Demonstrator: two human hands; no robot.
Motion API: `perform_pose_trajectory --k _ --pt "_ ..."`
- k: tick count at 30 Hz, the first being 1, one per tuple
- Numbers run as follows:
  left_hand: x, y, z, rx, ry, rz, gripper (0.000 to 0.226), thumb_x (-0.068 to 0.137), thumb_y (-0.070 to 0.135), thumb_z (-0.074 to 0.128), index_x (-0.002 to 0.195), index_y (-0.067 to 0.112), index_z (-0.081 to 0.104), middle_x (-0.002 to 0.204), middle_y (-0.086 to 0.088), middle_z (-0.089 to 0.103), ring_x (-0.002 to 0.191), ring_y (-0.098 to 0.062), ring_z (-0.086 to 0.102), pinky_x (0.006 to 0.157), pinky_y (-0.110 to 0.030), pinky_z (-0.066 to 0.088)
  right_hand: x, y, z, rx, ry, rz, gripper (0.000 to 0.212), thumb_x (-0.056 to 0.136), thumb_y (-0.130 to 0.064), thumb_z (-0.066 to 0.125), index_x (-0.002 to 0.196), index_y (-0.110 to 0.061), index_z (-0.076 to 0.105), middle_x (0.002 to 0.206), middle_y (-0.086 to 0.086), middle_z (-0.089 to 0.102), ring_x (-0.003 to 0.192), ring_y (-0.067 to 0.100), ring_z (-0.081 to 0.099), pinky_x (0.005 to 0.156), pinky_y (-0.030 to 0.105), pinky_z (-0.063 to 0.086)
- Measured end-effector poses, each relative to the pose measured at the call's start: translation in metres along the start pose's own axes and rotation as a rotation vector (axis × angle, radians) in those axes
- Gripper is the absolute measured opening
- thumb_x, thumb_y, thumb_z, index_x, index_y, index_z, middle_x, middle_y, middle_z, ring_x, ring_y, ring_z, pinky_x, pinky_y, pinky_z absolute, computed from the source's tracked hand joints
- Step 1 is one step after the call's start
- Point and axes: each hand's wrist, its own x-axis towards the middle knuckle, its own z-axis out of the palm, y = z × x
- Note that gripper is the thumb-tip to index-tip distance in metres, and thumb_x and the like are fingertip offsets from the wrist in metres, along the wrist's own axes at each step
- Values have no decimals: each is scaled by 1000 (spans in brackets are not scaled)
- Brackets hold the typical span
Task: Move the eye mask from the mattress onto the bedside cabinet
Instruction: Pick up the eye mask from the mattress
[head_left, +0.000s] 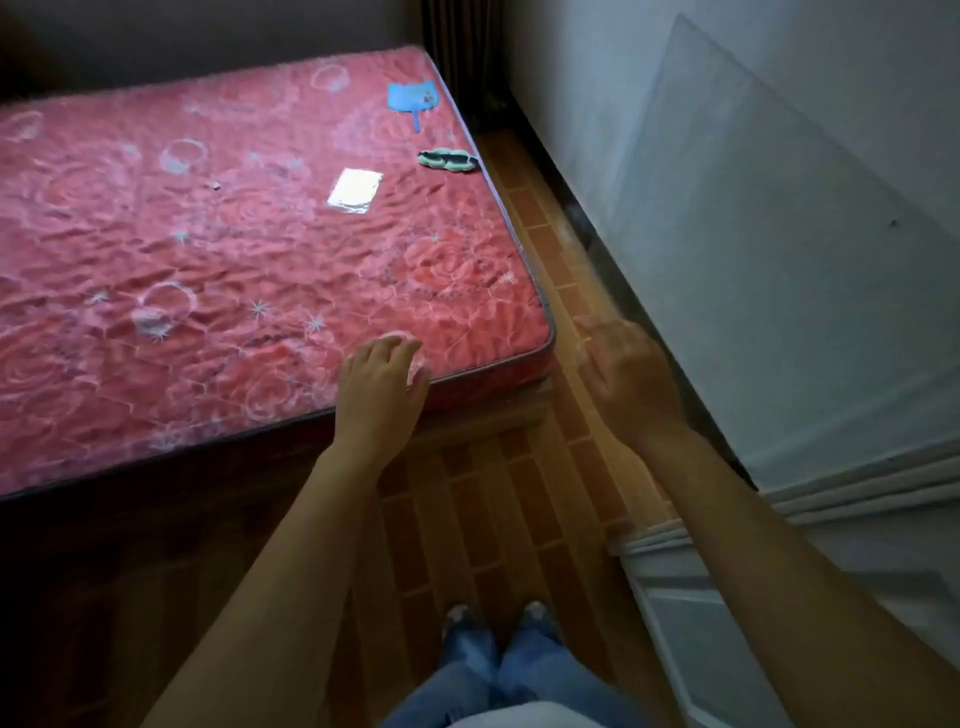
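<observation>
The eye mask (448, 159), pale green with dark trim, lies on the red quilted mattress (208, 249) close to its right edge, towards the far end. My left hand (382, 382) hovers over the mattress's near right corner, fingers slightly curled and holding nothing. My right hand (626, 371) is blurred above the floor strip beside the bed, fingers apart and holding nothing. Both hands are far from the mask. No bedside cabinet is clearly in view; the far corner past the bed is dark.
A blue cat-shaped hand fan (412, 98) and a silvery flat packet (356, 189) also lie on the mattress. A narrow strip of wood-pattern floor (524, 218) runs between bed and white wall. A glass pane (753, 218) leans on the wall. My jeans and shoes (498, 639) are below.
</observation>
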Motion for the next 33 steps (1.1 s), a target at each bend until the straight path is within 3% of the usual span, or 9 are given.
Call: perform_pose_trajectory --k 12,16,24,33 --pt "67 5 1 5 -14 129 40 92 24 48 129 9 50 136 -17 52 127 -35 43 107 -48 34 27 26 -15 -72 125 80 35 95 -24 40 122 -6 54 120 18 63 111 32 56 94 41 44" --pt "99 25 10 6 -31 160 41 93 27 47 130 11 48 137 -15 51 128 -33 42 108 -48 34 51 47 -24 -86 160 91 38 93 -27 38 117 -5 57 113 18 66 104 32 59 86 30 40" --pt "205 85 33 18 -31 172 39 92 26 48 128 10 51 134 -15 53 126 -34 44 105 -47 36 155 121 -35 -83 178 97 31 94 -23 43 112 -3 59 113 19 67 105 32 59 88 38 46" --pt "316 143 39 -13 37 96 37 92 23 50 126 9 53 133 -18 55 125 -36 47 104 -50 37 288 192 -79 -86 137 41 35 95 -23 40 120 -5 55 119 16 65 111 31 57 92 40 45"
